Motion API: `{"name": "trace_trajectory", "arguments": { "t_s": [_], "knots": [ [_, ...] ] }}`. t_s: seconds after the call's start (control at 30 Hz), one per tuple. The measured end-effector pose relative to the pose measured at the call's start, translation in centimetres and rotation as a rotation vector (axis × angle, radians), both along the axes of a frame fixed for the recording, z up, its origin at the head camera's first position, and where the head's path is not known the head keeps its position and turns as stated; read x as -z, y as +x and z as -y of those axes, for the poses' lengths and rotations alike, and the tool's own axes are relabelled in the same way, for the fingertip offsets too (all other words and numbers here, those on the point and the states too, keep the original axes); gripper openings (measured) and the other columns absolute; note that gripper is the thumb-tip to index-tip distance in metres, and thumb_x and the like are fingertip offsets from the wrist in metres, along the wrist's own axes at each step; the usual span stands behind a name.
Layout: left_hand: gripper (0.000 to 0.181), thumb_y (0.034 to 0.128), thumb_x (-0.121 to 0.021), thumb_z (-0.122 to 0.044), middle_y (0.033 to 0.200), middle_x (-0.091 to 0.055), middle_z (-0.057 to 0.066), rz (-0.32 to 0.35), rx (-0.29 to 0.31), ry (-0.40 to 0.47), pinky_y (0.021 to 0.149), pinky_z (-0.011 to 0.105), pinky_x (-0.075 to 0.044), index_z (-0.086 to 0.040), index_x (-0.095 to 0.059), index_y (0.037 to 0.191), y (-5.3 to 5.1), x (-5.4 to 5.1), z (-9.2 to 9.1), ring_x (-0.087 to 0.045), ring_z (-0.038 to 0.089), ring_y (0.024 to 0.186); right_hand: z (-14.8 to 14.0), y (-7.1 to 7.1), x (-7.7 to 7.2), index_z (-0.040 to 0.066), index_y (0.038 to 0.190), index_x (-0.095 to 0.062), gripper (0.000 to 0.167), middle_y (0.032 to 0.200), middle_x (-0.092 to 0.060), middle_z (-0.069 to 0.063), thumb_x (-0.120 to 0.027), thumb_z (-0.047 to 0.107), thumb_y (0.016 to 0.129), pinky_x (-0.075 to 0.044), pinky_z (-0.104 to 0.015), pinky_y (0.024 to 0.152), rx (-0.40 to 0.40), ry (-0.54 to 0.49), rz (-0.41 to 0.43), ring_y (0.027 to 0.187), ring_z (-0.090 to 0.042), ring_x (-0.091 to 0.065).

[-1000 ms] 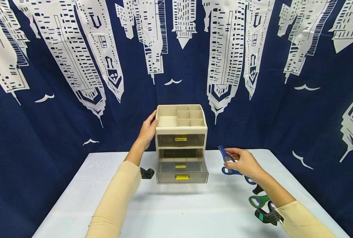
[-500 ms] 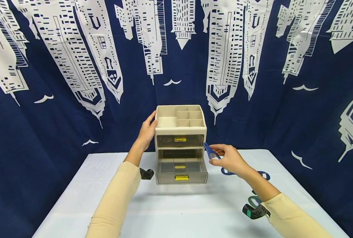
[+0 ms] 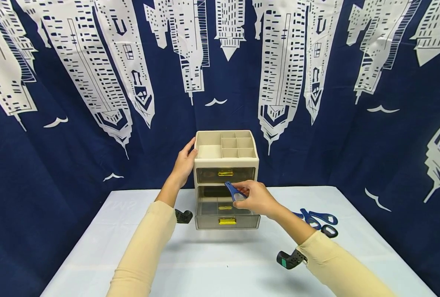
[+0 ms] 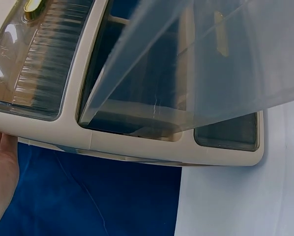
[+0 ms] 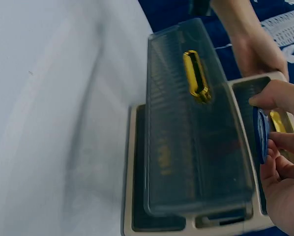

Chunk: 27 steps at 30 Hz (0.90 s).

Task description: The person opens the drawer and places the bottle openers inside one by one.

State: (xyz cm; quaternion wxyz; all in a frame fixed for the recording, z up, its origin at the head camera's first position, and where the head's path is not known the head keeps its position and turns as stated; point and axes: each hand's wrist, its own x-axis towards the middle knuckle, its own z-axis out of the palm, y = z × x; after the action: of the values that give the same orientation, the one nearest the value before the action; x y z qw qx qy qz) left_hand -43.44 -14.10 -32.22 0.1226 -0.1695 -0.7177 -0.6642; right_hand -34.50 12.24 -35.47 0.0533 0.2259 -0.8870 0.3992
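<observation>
1. The right hand (image 3: 256, 199) pinches a blue tool (image 3: 232, 190) between thumb and fingers.
2. That blue tool is tilted above the pulled-out middle drawer (image 3: 206, 223), near the front of a cream cabinet (image 3: 257, 159); its narrow end points up and to the left in the head view.
3. The left hand (image 3: 184, 165) rests against the cabinet's left side near the top, fingers extended, not curled round anything.
4. The middle drawer is see-through with a yellow handle (image 3: 227, 221); the top drawer (image 3: 206, 175) above it is closed, and so is the bottom one below.
5. The cabinet's top is divided into one large compartment and several small ones.
6. Beyond the right forearm, more blue tools (image 3: 307, 216) lie on the white table (image 3: 205, 268), with a black ring-shaped piece (image 3: 324, 230) just beside them.
7. Behind hangs a navy cloth (image 3: 234, 95) printed with white buildings.
</observation>
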Motion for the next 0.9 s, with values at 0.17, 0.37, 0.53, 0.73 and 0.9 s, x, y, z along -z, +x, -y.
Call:
{"name": "trace_trajectory", "arguments": {
  "t_s": [0.17,0.37,0.53,0.73,0.9],
  "knots": [
    [0.054,0.1127,-0.04,-0.016,0.168,-0.026,0.01,-0.002,0.004,0.002,0.118,0.046,-0.029,-0.016,-0.028,0.165,-0.1,0.0,0.1,-0.034,0.029,0.148,2.0,-0.4,0.1,0.001,0.128,-0.072,0.055,0.107,-0.068,-0.006,-0.088,0.01,0.076,-0.054,-0.036,0.081,-0.018,0.035,-0.014,0.092,-0.021,-0.062],
    [0.054,0.113,-0.04,-0.016,0.168,-0.024,0.01,-0.008,0.014,0.004,0.118,0.048,-0.028,-0.017,-0.027,0.166,0.0,0.1,0.1,-0.033,0.03,0.149,4.2,-0.5,0.2,-0.001,0.125,-0.073,0.053,0.102,-0.071,-0.005,-0.09,0.009,0.076,-0.055,-0.038,0.085,0.017,0.03,0.011,0.093,-0.02,-0.065],
    [0.054,0.1129,-0.04,-0.015,0.167,-0.026,0.012,-0.003,0.01,0.009,0.116,0.048,-0.032,-0.016,-0.028,0.165,0.1,0.0,0.0,-0.037,0.032,0.146,5.6,-0.6,0.5,0.002,0.133,-0.068,0.055,0.118,-0.068,-0.01,-0.087,0.022,0.086,-0.056,-0.038,0.089,0.022,-0.107,0.077,0.107,-0.026,-0.065],
    [0.054,0.1126,-0.041,-0.015,0.166,-0.029,0.013,-0.012,0.004,0.001,0.115,0.049,-0.033,-0.015,-0.029,0.165,0.1,0.0,0.0,-0.038,0.033,0.145,5.2,-0.3,0.3,0.009,0.135,-0.068,0.043,0.126,-0.065,-0.012,-0.078,0.024,0.095,-0.056,-0.04,0.088,0.047,-0.159,0.097,0.11,-0.024,-0.064],
    [0.054,0.1127,-0.041,-0.015,0.167,-0.027,0.011,-0.01,0.001,-0.004,0.117,0.047,-0.03,-0.016,-0.029,0.165,-0.1,0.0,0.1,-0.034,0.03,0.148,3.8,-0.4,0.2,0.008,0.133,-0.069,0.04,0.124,-0.065,-0.013,-0.077,0.018,0.096,-0.055,-0.039,0.086,0.053,-0.187,0.106,0.107,-0.023,-0.064]
  ]
}}
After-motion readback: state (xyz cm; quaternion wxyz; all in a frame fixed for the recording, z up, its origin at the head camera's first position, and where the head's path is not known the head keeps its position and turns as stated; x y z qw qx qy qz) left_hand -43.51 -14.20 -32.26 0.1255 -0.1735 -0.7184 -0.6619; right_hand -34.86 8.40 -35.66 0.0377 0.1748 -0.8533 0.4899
